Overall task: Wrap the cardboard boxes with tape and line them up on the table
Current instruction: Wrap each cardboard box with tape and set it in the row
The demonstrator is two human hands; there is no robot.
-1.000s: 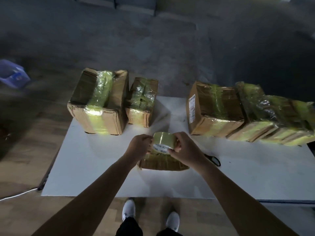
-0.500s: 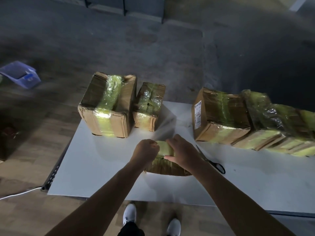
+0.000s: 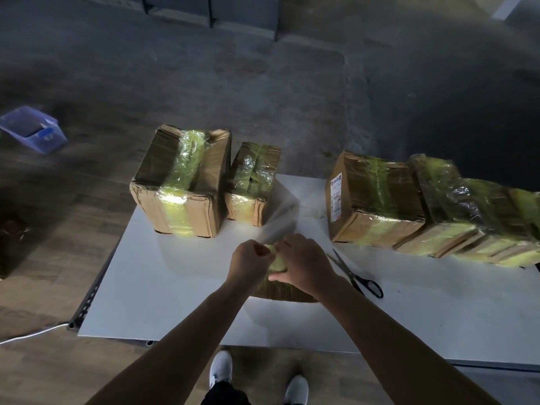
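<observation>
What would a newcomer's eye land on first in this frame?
First, the hands at the middle of the white table: the left hand and right hand grip a yellowish tape roll over a small cardboard box. Behind them, glossy tape-wrapped boxes line the far edge: a large box at left and a row of boxes at right. Black-handled scissors lie just right of the right hand.

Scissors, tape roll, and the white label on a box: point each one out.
scissors [image 3: 354,275]: head view, where the blades meet the handles.
tape roll [image 3: 279,261]: head view, its visible yellow side.
white label [image 3: 336,197]: head view, middle of the sticker.
</observation>
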